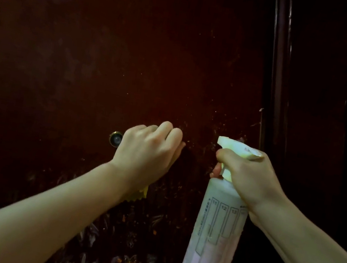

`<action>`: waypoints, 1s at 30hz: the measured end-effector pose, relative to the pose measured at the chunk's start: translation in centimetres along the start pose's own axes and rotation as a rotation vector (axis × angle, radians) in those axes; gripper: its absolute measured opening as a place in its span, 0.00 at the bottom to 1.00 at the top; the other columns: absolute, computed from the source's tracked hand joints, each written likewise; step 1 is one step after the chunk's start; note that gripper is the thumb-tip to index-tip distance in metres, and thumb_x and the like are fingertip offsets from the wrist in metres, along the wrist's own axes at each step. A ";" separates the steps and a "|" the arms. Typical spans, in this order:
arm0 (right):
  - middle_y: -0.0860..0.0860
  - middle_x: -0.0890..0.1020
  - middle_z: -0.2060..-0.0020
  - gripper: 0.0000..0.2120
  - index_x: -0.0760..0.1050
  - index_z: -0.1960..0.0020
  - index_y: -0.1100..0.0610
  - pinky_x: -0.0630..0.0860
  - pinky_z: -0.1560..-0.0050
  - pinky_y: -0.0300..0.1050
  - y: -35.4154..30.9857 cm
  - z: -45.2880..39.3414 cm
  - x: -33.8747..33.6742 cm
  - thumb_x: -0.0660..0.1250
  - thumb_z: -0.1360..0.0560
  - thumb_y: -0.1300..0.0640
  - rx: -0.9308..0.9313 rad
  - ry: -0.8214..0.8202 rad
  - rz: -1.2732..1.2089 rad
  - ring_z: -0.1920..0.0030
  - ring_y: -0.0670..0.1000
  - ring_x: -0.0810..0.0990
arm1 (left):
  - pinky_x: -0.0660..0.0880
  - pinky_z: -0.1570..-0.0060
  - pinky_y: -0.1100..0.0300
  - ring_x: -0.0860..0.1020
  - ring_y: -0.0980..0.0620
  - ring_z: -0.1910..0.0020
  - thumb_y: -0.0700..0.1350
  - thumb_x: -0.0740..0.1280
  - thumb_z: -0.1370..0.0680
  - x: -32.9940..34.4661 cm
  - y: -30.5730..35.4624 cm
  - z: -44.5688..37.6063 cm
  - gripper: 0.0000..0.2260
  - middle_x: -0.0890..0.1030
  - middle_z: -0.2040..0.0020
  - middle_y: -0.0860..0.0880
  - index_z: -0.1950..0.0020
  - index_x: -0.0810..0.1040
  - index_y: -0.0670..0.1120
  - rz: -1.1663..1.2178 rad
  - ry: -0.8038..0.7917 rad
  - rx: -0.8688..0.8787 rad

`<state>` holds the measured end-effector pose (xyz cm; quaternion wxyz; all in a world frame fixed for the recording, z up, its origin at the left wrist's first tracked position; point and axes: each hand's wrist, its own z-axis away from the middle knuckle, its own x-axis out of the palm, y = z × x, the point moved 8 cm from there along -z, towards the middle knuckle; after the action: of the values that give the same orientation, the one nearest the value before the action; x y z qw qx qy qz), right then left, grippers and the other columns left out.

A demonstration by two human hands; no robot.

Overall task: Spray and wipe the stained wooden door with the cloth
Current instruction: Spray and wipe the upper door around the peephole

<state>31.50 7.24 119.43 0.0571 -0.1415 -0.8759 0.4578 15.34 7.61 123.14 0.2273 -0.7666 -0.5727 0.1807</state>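
The dark reddish-brown wooden door (112, 52) fills the view, with pale scuffs and stains across its lower part. My left hand (148, 154) is curled against the door and grips a yellow cloth (138, 194), of which only a corner shows below the palm. To the right, my right hand (249, 178) holds a white spray bottle (215, 230) by its neck, a finger round the trigger. The nozzle points at the door near the left hand.
A brass peephole (116, 139) sits just left of my left hand. The door's right edge meets a dark glossy frame (277, 80). A light reflection glares at the top left of the door.
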 end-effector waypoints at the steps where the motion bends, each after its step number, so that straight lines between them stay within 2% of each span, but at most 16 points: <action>1: 0.54 0.82 0.69 0.06 0.78 0.59 0.62 0.79 0.57 0.49 0.0 0.0 -0.1 0.68 0.26 0.60 0.004 -0.001 -0.034 0.65 0.53 0.81 | 0.66 0.77 0.60 0.73 0.52 0.75 0.46 0.59 0.18 0.0 -0.6 -0.6 0.13 0.73 0.67 0.50 0.61 0.73 0.44 -0.018 0.004 -0.015; 4: 0.54 0.83 0.66 0.04 0.79 0.56 0.59 0.78 0.64 0.39 -0.2 0.1 -0.1 0.68 0.25 0.60 -0.015 -0.016 -0.052 0.65 0.48 0.82 | 0.59 0.74 0.62 0.72 0.52 0.75 0.47 0.60 0.18 -0.5 -3.3 -3.2 0.12 0.73 0.67 0.50 0.60 0.74 0.44 -0.104 0.041 -0.158; 7: 0.54 0.82 0.68 0.05 0.77 0.61 0.59 0.77 0.63 0.43 0.0 0.0 -0.5 0.67 0.26 0.62 -0.015 -0.013 -0.016 0.67 0.50 0.81 | 0.56 0.74 0.63 0.65 0.55 0.75 0.47 0.60 0.18 -0.7 -4.1 -4.4 0.13 0.69 0.68 0.52 0.61 0.73 0.44 -0.146 0.099 -0.232; 9: 0.55 0.80 0.69 0.07 0.75 0.63 0.58 0.76 0.63 0.44 0.2 0.0 -0.9 0.66 0.26 0.62 -0.004 -0.011 -0.003 0.67 0.50 0.79 | 0.57 0.75 0.63 0.66 0.55 0.75 0.46 0.60 0.18 -0.5 -3.5 -4.0 0.13 0.70 0.68 0.52 0.61 0.73 0.44 -0.136 0.094 -0.210; 13: 0.57 0.81 0.67 0.04 0.78 0.59 0.61 0.78 0.67 0.38 0.5 0.1 -1.5 0.66 0.26 0.63 0.016 -0.009 -0.059 0.68 0.48 0.80 | 0.59 0.75 0.63 0.69 0.54 0.76 0.46 0.60 0.18 -0.1 -1.8 -2.3 0.13 0.72 0.68 0.51 0.61 0.73 0.44 -0.096 0.041 -0.112; 15: 0.55 0.82 0.66 0.04 0.79 0.57 0.62 0.78 0.66 0.37 0.6 0.2 -1.7 0.67 0.25 0.62 0.024 -0.014 -0.089 0.67 0.48 0.81 | 0.58 0.75 0.63 0.69 0.54 0.76 0.47 0.60 0.18 -0.4 -2.8 -3.2 0.13 0.73 0.68 0.50 0.61 0.73 0.44 -0.109 0.054 -0.174; 18: 0.54 0.84 0.65 0.04 0.79 0.59 0.58 0.77 0.63 0.41 0.7 0.0 -1.9 0.68 0.25 0.61 0.013 -0.021 -0.075 0.65 0.48 0.82 | 0.58 0.73 0.63 0.71 0.53 0.74 0.47 0.61 0.18 -0.6 -3.8 -5.4 0.12 0.74 0.66 0.50 0.59 0.74 0.44 -0.127 0.089 -0.282; 21: 0.54 0.82 0.67 0.06 0.78 0.60 0.59 0.75 0.65 0.38 0.7 -0.1 -2.1 0.68 0.25 0.61 -0.008 -0.021 -0.027 0.66 0.47 0.81 | 0.64 0.75 0.60 0.74 0.49 0.73 0.46 0.62 0.19 0.3 -0.4 -4.5 0.10 0.75 0.65 0.49 0.59 0.74 0.45 -0.070 0.065 -0.126; 25: 0.56 0.79 0.69 0.07 0.75 0.63 0.61 0.74 0.64 0.43 0.7 0.2 -2.1 0.65 0.26 0.63 -0.016 -0.045 0.026 0.68 0.50 0.77 | 0.66 0.76 0.59 0.71 0.52 0.74 0.45 0.61 0.18 1.2 3.8 -0.8 0.11 0.73 0.66 0.50 0.60 0.74 0.46 0.023 -0.058 0.151; 27: 0.57 0.80 0.70 0.08 0.75 0.65 0.61 0.75 0.64 0.43 0.6 0.5 -2.1 0.65 0.26 0.63 -0.018 -0.049 0.044 0.68 0.50 0.77 | 0.63 0.74 0.60 0.73 0.49 0.74 0.46 0.61 0.19 0.9 1.4 -2.5 0.11 0.74 0.65 0.49 0.59 0.74 0.45 -0.023 -0.041 0.089; 30: 0.58 0.82 0.67 0.07 0.77 0.63 0.59 0.78 0.63 0.39 0.2 0.6 -1.8 0.67 0.26 0.62 -0.029 -0.062 -0.002 0.66 0.49 0.81 | 0.60 0.73 0.61 0.74 0.48 0.74 0.47 0.60 0.19 -0.8 -3.5 -6.1 0.12 0.75 0.65 0.48 0.58 0.74 0.44 -0.104 0.041 -0.148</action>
<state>33.07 6.32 118.98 0.0285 -0.1272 -0.8840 0.4490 15.64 6.84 130.14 0.1909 -0.7540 -0.6188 0.1103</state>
